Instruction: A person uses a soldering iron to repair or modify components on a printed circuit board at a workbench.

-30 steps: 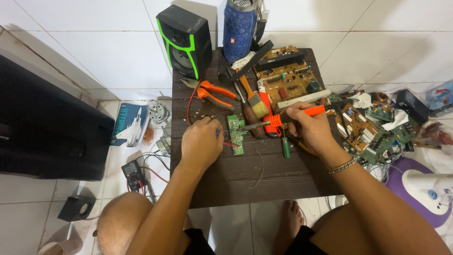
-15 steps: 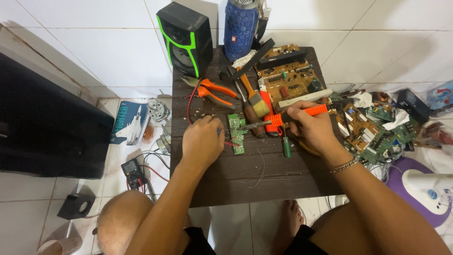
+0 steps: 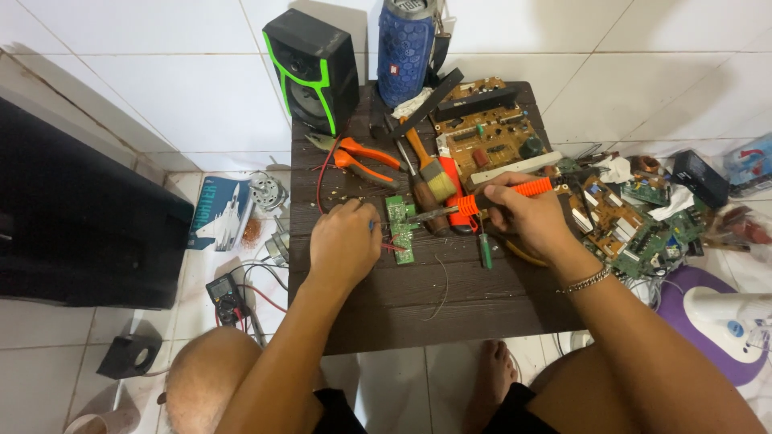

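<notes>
Grip state: right hand (image 3: 527, 217) was closed around the orange-handled soldering iron (image 3: 490, 198), w/ the metal tip pointing left onto the small green rectangular circuit board (image 3: 401, 229). Left hand (image 3: 344, 245) rested just left of that board, fingers curled at its edge; it seemed to pinch something thin there, but whether it was closed on anything could not be told. A bead bracelet (image 3: 587, 280) sat on the right wrist.

Landmark = green board, lying flat approx. mid-top of the dark wooden table (image 3: 418, 313).

- Just right of board: a green-handled screwdriver (image 3: 486, 251) lay on the table, near the right hand.
- Behind board, touching or nearly so: a brown wooden-handled tool w/ yellow tape (image 3: 430, 173).
- Behind-left of board: orange-handled pliers (image 3: 366, 161), flat on the table.
- Behind-right of board: a large brown circuit board (image 3: 490, 141) w/ mounted components.
- Far behind board, at the table's back edge: a black speaker w/ green trim (image 3: 314, 68) and a blue cylindrical speaker (image 3: 404, 48), both upright.
- Well right of board, off the table: a heap of green circuit boards (image 3: 635, 229) on the floor.
- Well left of board, on the floor: a black multimeter (image 3: 225, 293) w/ leads.
</notes>
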